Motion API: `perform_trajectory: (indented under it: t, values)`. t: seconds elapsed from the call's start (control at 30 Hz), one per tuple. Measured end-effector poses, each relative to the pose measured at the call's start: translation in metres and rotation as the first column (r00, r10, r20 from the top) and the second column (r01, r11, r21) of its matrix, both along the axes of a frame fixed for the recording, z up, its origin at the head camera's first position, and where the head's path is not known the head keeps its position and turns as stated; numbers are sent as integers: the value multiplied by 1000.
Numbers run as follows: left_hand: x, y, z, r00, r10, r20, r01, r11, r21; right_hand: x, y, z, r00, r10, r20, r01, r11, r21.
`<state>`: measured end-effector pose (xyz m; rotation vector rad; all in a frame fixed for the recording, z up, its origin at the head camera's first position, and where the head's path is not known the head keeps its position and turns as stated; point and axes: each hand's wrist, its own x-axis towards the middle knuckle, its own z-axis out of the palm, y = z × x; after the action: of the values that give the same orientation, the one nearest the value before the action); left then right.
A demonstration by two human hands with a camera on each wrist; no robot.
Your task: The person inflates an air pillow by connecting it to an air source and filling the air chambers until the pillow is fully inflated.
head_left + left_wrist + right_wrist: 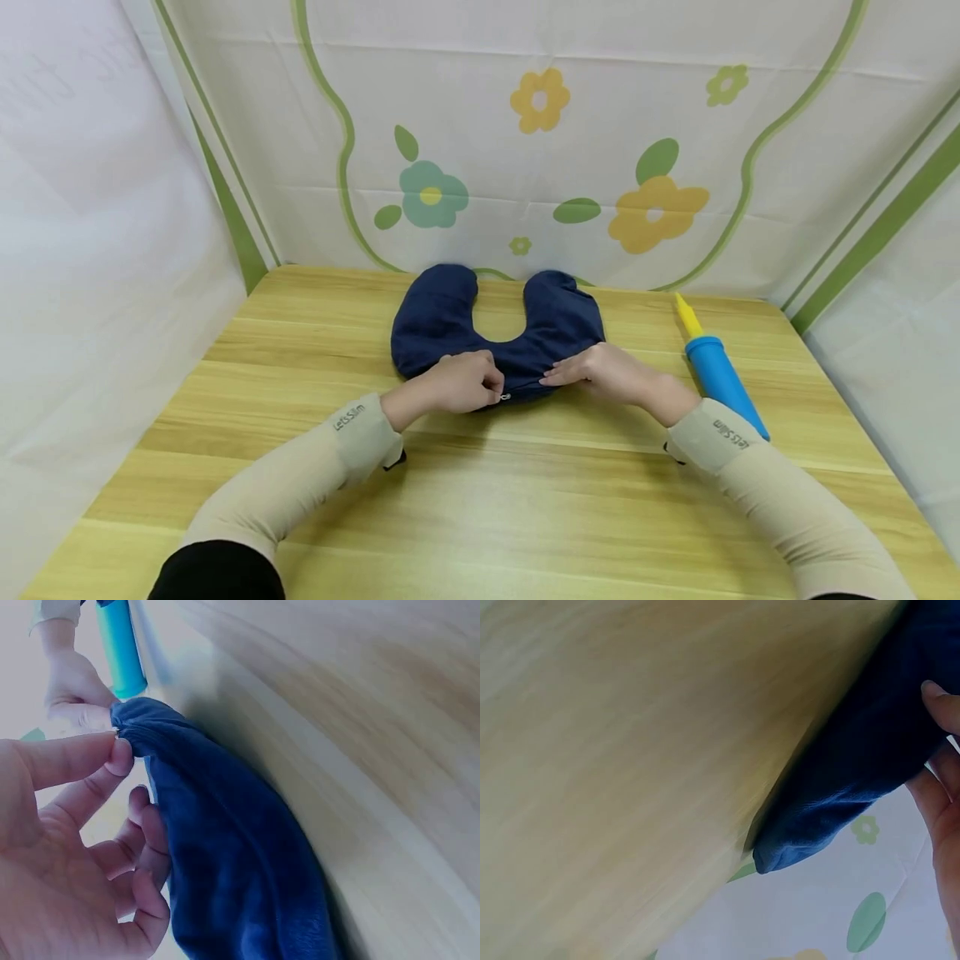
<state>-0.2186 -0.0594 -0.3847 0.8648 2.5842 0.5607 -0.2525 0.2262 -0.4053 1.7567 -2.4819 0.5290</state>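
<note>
A navy U-shaped neck pillow (431, 321) lies on the table, its two ends toward the back wall. Along its near curved edge runs a zipper, and a small metal zipper slider (506, 397) shows at the left fingertips. My left hand (461, 381) pinches the zipper pull between thumb and index finger, the other fingers loosely bent beside the fabric (225, 847). On the right part of the same edge, my right hand (600, 371) holds the pillow, its fingers over the top and its thumb (939, 701) against the front side.
A blue hand pump (723, 379) with a yellow nozzle (686, 315) lies at the right of the table, close to the right forearm. Behind the wooden table (480, 517) hangs a white cloth wall (465, 92) with printed flowers. More white cloth stands at both sides.
</note>
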Motion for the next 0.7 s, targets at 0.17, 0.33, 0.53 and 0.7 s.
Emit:
perform_trajectory:
  t: [0.17,0.33,0.53,0.7]
  values:
    - [0,-11,1,1000,-5,-1,5,1000,24,-2,8,-1,1000,-13,-6,13,1000,-10]
    - [-2,-28,2,999,31,12,-32,999,42,-3,27,-2,996,-86,-4,86,996,-27]
    - [-6,-35,2,998,9,60,-15,994,107,-2,33,-1,992,-123,-5,123,992,10]
    - [-7,-37,2,995,15,102,-29,990,138,7,22,-1,987,-163,4,162,985,52]
